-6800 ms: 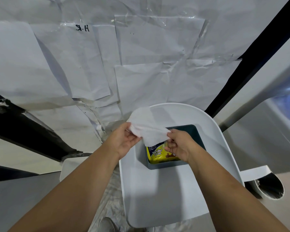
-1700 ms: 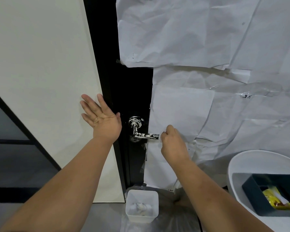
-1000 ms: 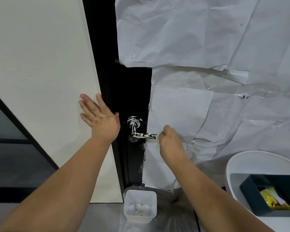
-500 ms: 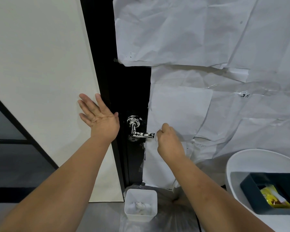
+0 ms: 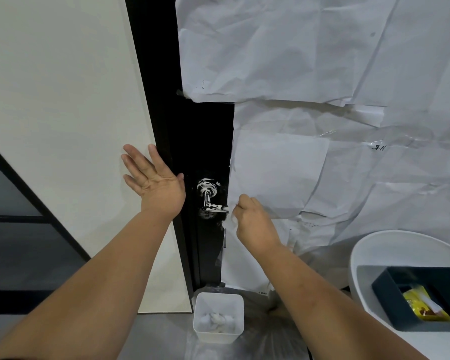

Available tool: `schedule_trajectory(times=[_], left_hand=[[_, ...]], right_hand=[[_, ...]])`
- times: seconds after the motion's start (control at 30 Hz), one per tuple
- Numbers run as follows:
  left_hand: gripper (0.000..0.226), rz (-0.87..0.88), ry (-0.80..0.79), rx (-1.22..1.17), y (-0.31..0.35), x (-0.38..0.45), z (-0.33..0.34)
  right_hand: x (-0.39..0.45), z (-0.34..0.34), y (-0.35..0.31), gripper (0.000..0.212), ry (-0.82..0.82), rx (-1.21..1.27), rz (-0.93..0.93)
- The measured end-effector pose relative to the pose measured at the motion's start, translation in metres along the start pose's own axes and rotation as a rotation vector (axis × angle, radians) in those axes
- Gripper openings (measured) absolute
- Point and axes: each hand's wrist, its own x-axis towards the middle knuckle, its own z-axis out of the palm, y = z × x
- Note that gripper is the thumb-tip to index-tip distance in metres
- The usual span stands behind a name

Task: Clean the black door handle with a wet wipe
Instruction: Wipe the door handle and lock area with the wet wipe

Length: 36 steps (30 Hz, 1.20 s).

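**Doorway, handle and wiping hand — one entry**

Setting: a black door beside a cream wall panel, the door's face largely covered with creased white paper sheets taped over one another; a bare black strip remains along its left edge. Grey floor below.

Item 1 — black door handle. Lever type, set in the bare strip, its round base above and lever running rightward. Smeared with white streaks over base, neck and lever.

Item 2 — right hand. Fingers curled in a closed grip round a wet wipe, of which only a small white edge shows at the knuckles. The hand sits at the free end of the lever, the wipe touching or just beside the tip; which, cannot be told.

Item 3 — left hand. Fingers straight and spread, palm laid flat where the wall panel meets the door frame, just left of the handle. It holds nothing.

Item 4 — small white bin on the floor below the handle, with crumpled white wipes inside, standing on clear plastic sheeting.

Item 5 — white rounded stand at lower right, carrying a dark blue tray; a yellow packet lies in the tray.
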Motion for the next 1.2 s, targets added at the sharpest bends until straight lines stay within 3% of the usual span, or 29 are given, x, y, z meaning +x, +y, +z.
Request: schedule_trajectory(times=[0.13,0.27,0.43,0.53,0.7,0.93,1.1,1.2], left_hand=[[0.093,-0.006,-0.002,0.012,-0.001,0.000,0.001],[0.091,-0.003,0.004,0.015,-0.001,0.000,0.002],[0.091,0.003,0.005,0.013,-0.001,0.000,0.001],[0.091,0.002,0.006,0.012,0.001,0.000,0.000],[0.092,0.002,0.004,0.010,0.001,0.000,0.000],[0.091,0.004,-0.018,0.013,-0.001,0.000,0.000],[0.091,-0.007,-0.021,0.010,-0.001,0.000,0.000],[0.091,-0.008,-0.024,0.015,-0.001,0.001,0.000]], right_hand=[[-0.001,-0.002,0.007,0.031,0.060,0.050,0.026],[0.000,-0.003,0.011,0.029,0.096,-0.075,0.111],[0.007,0.008,0.000,0.028,0.016,0.012,0.060],[0.003,0.004,0.002,0.029,0.025,-0.004,-0.041],[0.002,0.002,0.006,0.029,0.081,0.013,-0.004],[-0.007,0.008,-0.004,0.026,0.052,-0.014,-0.109],[0.005,0.005,0.001,0.029,0.124,0.000,0.066],[0.010,0.010,-0.007,0.034,0.073,0.043,0.035]])
